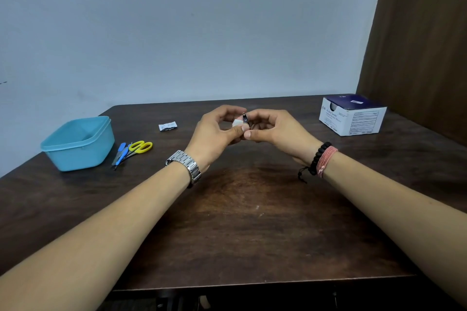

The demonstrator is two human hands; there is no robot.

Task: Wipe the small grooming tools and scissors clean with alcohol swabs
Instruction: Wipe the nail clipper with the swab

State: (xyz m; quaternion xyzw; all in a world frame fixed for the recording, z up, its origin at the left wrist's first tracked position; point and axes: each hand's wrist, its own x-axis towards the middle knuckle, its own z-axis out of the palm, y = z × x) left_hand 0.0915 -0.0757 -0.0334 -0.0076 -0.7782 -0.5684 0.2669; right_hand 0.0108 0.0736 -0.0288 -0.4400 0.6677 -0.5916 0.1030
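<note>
Above table centre | left hand fingers pinch white swab | right hand fingers pinch small dark tool | box print unreadable

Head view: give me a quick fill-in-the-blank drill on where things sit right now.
1. The scissors have ____ handles.
2. The scissors lie just right of the ____ tub.
3. The swab box stands at the table's far ____ corner.
4. A metal watch is on the ____ wrist.

Missing words: yellow; blue; right; left
</note>
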